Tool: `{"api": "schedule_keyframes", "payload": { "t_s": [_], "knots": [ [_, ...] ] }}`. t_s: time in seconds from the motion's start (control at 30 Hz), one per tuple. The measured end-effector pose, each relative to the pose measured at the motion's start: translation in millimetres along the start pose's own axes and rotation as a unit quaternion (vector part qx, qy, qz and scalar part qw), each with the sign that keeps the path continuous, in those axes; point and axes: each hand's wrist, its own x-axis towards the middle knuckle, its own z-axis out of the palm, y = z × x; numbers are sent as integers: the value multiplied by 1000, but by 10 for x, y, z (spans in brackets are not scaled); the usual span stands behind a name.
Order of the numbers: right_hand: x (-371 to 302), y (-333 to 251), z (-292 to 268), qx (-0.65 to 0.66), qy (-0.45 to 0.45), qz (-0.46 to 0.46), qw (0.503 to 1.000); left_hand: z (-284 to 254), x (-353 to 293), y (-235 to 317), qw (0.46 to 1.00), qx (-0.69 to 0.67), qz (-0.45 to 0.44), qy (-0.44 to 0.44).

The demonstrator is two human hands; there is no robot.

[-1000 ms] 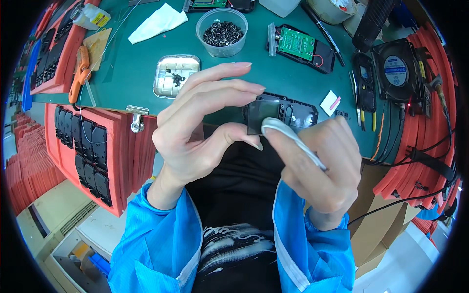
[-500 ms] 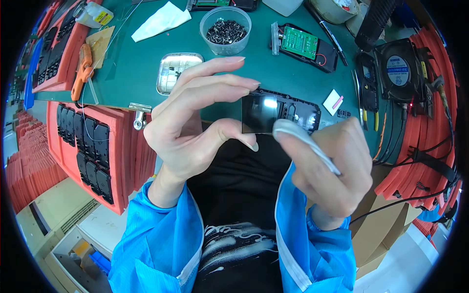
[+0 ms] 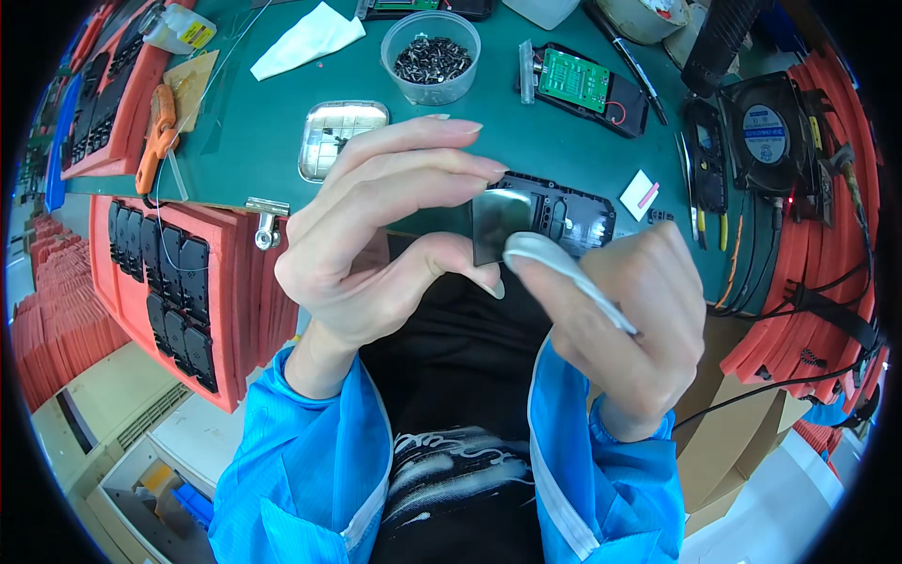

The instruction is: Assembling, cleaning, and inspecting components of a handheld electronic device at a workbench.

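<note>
My left hand (image 3: 362, 249) is closed on a black plastic device housing (image 3: 587, 221), fingertips at its upper left corner and thumb at the lower left. A dark glossy screen panel (image 3: 496, 214) lies on the left part of the housing; ribs and screw posts show on the right part. My right hand (image 3: 639, 324), slightly blurred, grips a white cloth (image 3: 550, 252) that covers a fingertip. The covered fingertip is at the lower edge of the screen panel. Whether the cloth touches the panel I cannot tell.
On the green table stand a clear tub of small screws (image 3: 431, 70) and a metal tray (image 3: 329, 132). Behind lies a housing with a green circuit board (image 3: 575, 83). A black fan (image 3: 766, 132) and tweezers (image 3: 689, 179) are at right, orange-handled cutters (image 3: 158, 141) at left.
My right hand and the cloth have moved a little left and down along the screen panel. The housing has tilted slightly, and the bright reflection on its panel has dimmed.
</note>
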Motion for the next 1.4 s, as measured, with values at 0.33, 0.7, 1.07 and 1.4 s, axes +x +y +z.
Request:
{"api": "schedule_keyframes", "payload": {
  "t_s": [0.33, 0.7, 1.07, 1.4],
  "knots": [
    [-29, 51, -25, 10, 6, -16, 1000, -13, -55, -41, 998, -48, -19, 20],
    [119, -12, 10, 35, 13, -1, 999, -20, -78, -76, 996, -90, -5, 7],
    [-2, 14, -11, 19, 71, 22, 997, 49, -84, -129, 983, -174, -28, 46],
    [42, -38, 17, 39, -2, 11, 999, 20, -115, -115, 988, -149, -36, 27]
  ]
}}
